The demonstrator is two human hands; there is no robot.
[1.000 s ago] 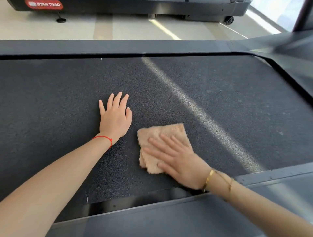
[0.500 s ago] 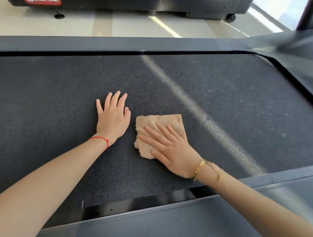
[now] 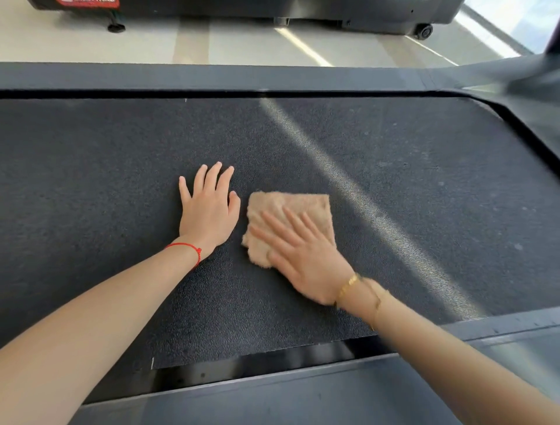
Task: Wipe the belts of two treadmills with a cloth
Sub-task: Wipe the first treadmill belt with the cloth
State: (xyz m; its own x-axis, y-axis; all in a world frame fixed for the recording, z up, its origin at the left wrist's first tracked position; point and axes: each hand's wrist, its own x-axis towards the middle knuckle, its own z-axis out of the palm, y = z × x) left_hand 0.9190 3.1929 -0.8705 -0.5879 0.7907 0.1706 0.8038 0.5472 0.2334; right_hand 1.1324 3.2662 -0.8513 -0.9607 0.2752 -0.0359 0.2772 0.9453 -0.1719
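Gym floor, dark treadmill belt [image 3: 394, 182] underfoot. Nearest: right hand [image 3: 306, 258] lay flat with fingers spread, pressing the tan cloth [image 3: 291, 209] to mid-belt; over the last second it had pushed the cloth away from the near rail, so wiping was under way. Beside it: left hand [image 3: 209, 209], flat, open, bracing. Beyond: second treadmill [image 3: 303, 12], apparently untouched.

This is a gym or fitness room. A wide, dark grey, textured treadmill belt [image 3: 378, 188] fills most of the view, framed by smooth grey side rails [image 3: 212, 77]. Beyond it, across a pale, glossy tiled floor [image 3: 236, 45], stands the black base of a second exercise machine [image 3: 272, 10] with a small transport wheel [image 3: 424, 31] and a partly cut-off red label [image 3: 88, 3]. Bright daylight streaks across the floor and belt.
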